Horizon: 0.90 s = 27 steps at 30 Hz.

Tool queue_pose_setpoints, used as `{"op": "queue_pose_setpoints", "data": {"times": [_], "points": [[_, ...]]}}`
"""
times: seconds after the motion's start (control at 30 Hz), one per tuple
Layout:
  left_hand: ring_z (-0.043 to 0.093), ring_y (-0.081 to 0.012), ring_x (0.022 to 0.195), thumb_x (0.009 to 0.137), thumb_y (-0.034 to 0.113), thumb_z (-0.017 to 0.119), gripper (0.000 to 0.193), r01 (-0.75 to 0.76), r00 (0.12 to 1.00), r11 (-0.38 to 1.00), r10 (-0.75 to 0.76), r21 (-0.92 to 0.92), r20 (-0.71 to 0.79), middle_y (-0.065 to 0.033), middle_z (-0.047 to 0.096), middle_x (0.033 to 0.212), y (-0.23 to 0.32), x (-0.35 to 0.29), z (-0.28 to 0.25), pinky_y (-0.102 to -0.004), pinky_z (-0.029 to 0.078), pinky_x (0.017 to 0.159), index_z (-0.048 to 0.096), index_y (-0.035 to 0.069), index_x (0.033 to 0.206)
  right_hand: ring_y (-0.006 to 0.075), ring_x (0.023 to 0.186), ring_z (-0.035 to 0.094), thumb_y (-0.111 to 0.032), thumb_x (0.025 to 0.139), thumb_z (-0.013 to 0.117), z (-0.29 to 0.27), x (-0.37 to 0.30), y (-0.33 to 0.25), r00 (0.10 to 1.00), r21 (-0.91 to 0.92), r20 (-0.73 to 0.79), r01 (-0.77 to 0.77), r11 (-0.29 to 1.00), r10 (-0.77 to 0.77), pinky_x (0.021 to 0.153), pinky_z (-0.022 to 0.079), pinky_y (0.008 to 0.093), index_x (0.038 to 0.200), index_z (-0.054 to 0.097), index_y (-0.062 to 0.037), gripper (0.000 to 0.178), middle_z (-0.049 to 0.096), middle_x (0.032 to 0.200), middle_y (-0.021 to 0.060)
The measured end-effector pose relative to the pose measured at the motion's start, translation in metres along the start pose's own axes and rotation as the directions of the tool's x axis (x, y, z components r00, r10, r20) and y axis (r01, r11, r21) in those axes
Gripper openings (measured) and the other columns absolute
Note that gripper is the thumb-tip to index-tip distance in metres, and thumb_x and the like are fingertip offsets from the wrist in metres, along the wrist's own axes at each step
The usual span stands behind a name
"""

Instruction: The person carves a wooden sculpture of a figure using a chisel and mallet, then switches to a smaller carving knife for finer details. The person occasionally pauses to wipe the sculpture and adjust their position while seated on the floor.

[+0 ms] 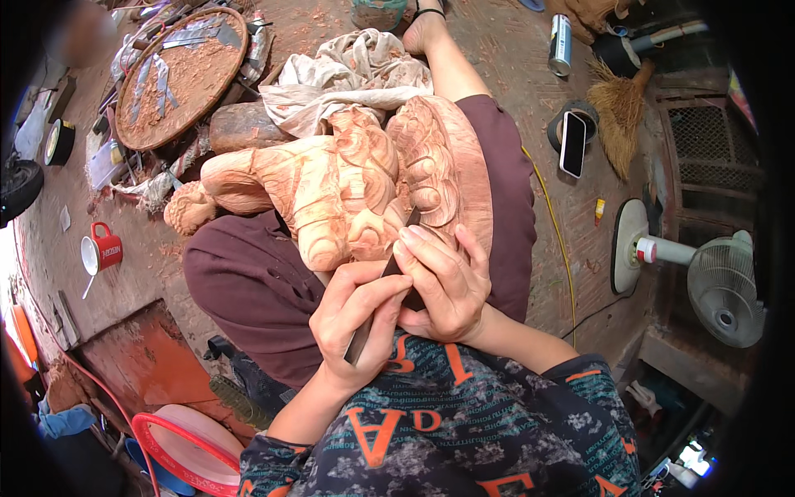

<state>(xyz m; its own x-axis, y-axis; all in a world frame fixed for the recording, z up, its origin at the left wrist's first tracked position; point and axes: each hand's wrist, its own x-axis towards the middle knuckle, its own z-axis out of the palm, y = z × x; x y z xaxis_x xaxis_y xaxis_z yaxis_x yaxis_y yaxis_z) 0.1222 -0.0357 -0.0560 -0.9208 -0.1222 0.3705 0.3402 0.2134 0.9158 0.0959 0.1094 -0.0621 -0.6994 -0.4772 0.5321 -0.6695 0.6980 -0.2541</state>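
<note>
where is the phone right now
In the head view the phone lies on the floor on the person's right, resting on a dark tape roll beside the straw hand broom, past the wooden carving.

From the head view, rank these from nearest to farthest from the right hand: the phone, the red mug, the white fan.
From the right hand:
1. Phone, up and to the right on the floor.
2. White fan, far right.
3. Red mug, far left, across the lap.
</note>
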Motion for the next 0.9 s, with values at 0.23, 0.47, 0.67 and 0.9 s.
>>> {"op": "queue_pose_setpoints", "data": {"times": [0.23,0.47,0.67,0.9], "points": [[0.062,-0.0187,0.074,0.078,-0.008,0.065,0.017,0.086,0.995,0.996,-0.084,-0.031,0.050,-0.0117,0.064,0.085,0.002,0.012,-0.010,-0.0269,0.050,0.065,0.069,-0.002,0.093,0.0207,0.111,0.062,-0.028,0.085,0.061,0.000,0.007,-0.003,1.000,-0.032,0.002,-0.013,0.999,0.014,0.100,0.040,0.0385,0.117,0.064,-0.0032,0.041,0.063,0.119,0.0077],[0.062,-0.0123,0.070,0.084,-0.009,0.059,0.013,0.343,0.939,0.891,-0.336,-0.298,0.075,-0.0090,0.062,0.085,0.006,0.026,-0.015,-0.0222,0.049,0.062,0.067,-0.005,0.093,0.0181,0.115,0.059,-0.031,0.084,0.061,0.005,0.007,-0.009,0.996,-0.048,-0.027,-0.087,0.995,0.085,0.100,0.039,0.0380,0.121,0.063,-0.0051,0.045,0.062,0.123,0.0074],[0.063,-0.0117,0.070,0.088,-0.006,0.058,0.009,0.348,0.938,0.873,-0.326,-0.342,0.121,-0.0085,0.061,0.087,0.015,0.042,-0.019,-0.0212,0.050,0.064,0.065,-0.006,0.094,0.0181,0.114,0.059,-0.034,0.082,0.062,0.010,0.012,-0.011,0.983,-0.053,-0.108,-0.157,0.986,0.151,0.098,0.039,0.0376,0.122,0.062,-0.0052,0.049,0.061,0.125,0.0083],[0.056,-0.0172,0.089,0.080,-0.001,0.070,0.009,0.425,0.903,0.891,-0.403,-0.160,0.150,-0.0081,0.059,0.088,0.022,0.049,-0.036,-0.0283,0.045,0.079,0.066,-0.001,0.089,0.0228,0.096,0.064,-0.021,0.075,0.069,-0.006,0.046,0.017,0.999,0.220,-0.030,-0.016,0.975,0.024,0.083,0.048,0.0388,0.115,0.063,-0.0017,0.045,0.065,0.109,0.0090]]}}
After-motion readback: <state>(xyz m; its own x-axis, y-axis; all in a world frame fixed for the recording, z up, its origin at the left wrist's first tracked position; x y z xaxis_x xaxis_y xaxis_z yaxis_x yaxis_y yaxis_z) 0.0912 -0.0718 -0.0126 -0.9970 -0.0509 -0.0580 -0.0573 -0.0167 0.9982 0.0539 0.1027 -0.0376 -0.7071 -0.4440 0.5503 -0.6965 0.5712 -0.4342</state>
